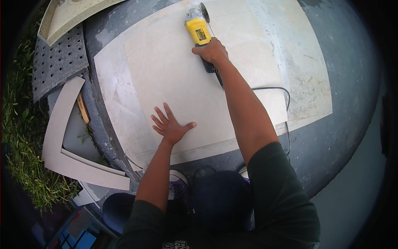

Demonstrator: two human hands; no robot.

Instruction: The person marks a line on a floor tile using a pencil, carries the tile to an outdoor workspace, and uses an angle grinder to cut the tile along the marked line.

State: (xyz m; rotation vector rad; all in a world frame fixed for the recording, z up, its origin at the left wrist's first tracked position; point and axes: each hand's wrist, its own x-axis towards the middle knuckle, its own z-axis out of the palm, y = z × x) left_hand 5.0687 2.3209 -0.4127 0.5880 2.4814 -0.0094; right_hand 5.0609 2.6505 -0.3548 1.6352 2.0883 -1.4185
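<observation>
Angle grinder [198, 32]: is pointing away from the person over the far part of the beige board; whether it is touching the surface, I cannot tell
Disc [205, 13]: is standing at the grinder's far end
Right hand [212, 51]: is gripping the grinder's dark handle
Left hand [171, 128]: is spreading its fingers wide, palm down, on the board near its left edge
Beige board [166, 74]: is lying on a larger pale sheet [304, 70]
Cord [273, 87]: is curving out beyond the right forearm
L-shaped piece [62, 120]: is lying left, near grass [20, 137]
</observation>
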